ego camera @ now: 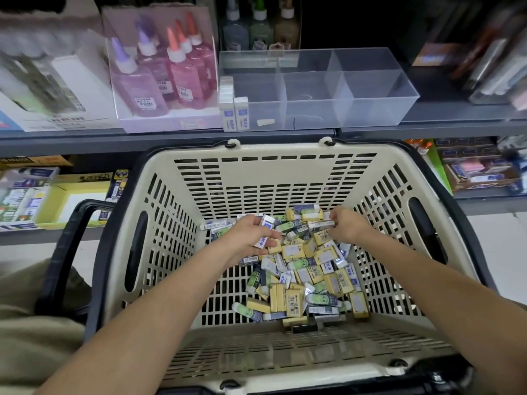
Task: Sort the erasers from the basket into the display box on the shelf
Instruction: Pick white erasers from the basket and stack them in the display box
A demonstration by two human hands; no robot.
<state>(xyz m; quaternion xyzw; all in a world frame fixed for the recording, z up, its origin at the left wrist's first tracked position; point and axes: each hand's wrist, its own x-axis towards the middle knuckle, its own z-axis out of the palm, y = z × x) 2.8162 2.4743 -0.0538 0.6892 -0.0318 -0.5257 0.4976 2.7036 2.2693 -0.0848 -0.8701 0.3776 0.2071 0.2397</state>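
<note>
1. basket (273,178): cream plastic, below the shelf (142,139), holding a loose pile of erasers (308,275).
2. display box (370,109): clear, on the shelf; standing erasers (233,112) at its left end.
3. left hand (248,235): fingers curled round white erasers (265,223) over the pile.
4. right hand (348,226): pinching a single eraser (320,224).

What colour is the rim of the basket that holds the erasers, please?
The basket rim is black; the head view shows it best.
</note>
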